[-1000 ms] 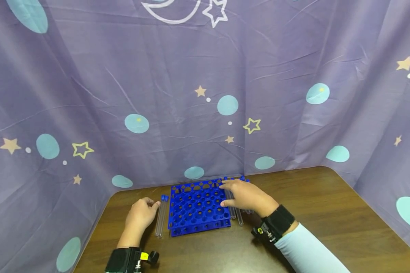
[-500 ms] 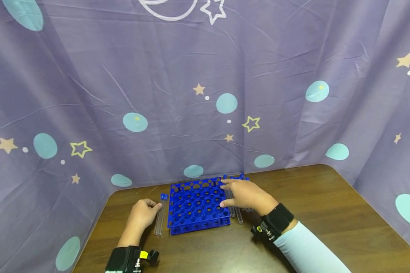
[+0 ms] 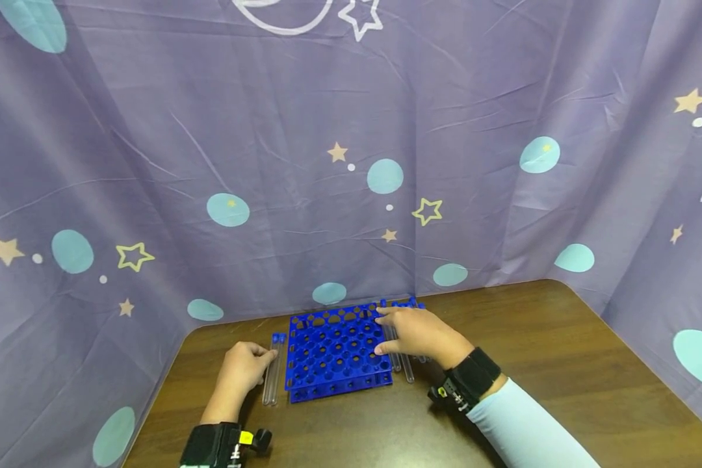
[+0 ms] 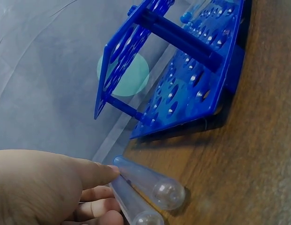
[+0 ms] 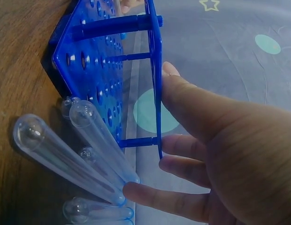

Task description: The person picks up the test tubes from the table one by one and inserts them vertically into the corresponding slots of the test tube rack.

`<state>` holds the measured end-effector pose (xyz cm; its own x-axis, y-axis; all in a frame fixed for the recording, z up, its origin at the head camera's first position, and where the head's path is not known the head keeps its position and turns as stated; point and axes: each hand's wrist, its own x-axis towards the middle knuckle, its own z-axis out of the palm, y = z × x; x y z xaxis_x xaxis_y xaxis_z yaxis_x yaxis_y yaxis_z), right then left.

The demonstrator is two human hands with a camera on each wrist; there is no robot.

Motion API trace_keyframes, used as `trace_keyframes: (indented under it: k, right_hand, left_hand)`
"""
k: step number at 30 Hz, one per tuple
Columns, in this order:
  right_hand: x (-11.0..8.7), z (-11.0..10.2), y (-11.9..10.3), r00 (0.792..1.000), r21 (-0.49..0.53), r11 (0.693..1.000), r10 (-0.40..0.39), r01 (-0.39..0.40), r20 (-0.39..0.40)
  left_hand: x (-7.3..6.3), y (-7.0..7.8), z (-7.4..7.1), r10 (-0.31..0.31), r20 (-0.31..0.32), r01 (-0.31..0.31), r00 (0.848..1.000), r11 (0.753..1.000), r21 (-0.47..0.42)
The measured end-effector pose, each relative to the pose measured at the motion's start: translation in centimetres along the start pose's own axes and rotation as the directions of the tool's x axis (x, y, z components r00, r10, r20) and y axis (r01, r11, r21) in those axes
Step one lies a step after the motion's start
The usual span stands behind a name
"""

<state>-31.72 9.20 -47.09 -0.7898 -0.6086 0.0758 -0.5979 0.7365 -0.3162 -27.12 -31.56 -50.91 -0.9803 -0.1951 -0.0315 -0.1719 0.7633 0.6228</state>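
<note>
A blue plastic test tube rack (image 3: pixel 338 354) with rows of round holes stands on the table between the hands. Left of it, two clear test tubes (image 3: pixel 273 372) with blue caps lie side by side. Beside them rests my left hand (image 3: pixel 241 372); in the left wrist view its thumb tip touches a tube while the other fingers curl below. My right hand (image 3: pixel 421 333) spreads over the rack's right edge, thumb and fingers at the top plate. In the right wrist view, one finger reaches to the capped end of a tube in a group of several clear tubes (image 5: pixel 65 159).
The wooden table (image 3: pixel 538 364) extends to the right and toward the front. Behind it hangs a purple curtain (image 3: pixel 304 247) with stars and teal ovals. Black straps with small cameras circle both wrists.
The head view has shifted slightly. Both hands, the rack and the tubes keep nearly the same places, the left thumb staying beside the tubes.
</note>
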Motion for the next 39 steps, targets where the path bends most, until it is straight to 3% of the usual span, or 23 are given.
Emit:
trace_keyframes:
  k: [9,19,28,39]
  right_hand:
    - [0.0,0.0,-0.1,1.0,0.003,1.0,0.014,-0.014,0.005]
    - [-0.1,-0.1,-0.3,1.0,0.005,1.0,0.015,-0.015,-0.001]
    - [0.1,-0.2,-0.3,1.0,0.004,1.0,0.018,-0.018,0.005]
    - [0.0,0.0,-0.2,1.0,0.019,1.0,0.022,-0.022,0.007]
  left_hand:
    - [-0.1,0.1,-0.4,0.017,-0.014,-0.016,1.0,0.998,0.064]
    - [0.1,0.2,-0.6,0.038,-0.005,-0.036,0.999,0.98,0.195]
    - [0.1,0.6,-1.0,0.044,-0.011,-0.04,0.999,0.974,0.223]
    - [-0.1,1.0,-1.4,0.022,-0.031,-0.016,0.999,0.981,0.193]
